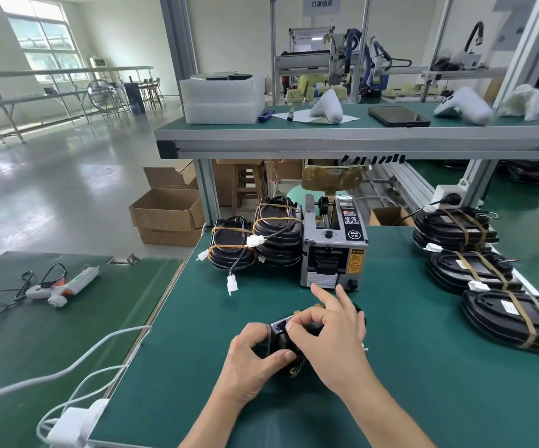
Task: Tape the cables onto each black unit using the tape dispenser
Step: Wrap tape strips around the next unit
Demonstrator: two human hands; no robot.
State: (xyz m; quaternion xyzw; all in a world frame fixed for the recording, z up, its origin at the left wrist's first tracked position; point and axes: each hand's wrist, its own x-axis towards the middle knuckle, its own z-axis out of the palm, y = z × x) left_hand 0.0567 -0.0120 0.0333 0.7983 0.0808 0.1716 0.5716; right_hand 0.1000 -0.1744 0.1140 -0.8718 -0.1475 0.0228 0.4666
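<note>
A black unit is held just above the green bench, close to the front edge and just in front of the tape dispenser. It is gripped from the near side by the left hand, whose thumb and fingers are curled round its end, while its top is pinched between the thumb and forefinger of the right hand, the other fingers being lifted toward the dispenser. Most of the unit is hidden by both hands, so the run of its cable cannot be told; thin coloured wires are glimpsed at its lower edge. The shell is judged to be hard, glossy plastic, light enough for one hand but likely slippery, so it is best taken by its ends or rim, not its smooth face. The cable is judged soft and springy and probably needs pressing flat while tape is laid across it. Untaped units with loose white plugs are stacked just left of the dispenser, and units already banded with brownish tape are laid in a row on the right. A glue gun is seen on the side table to the left.
</note>
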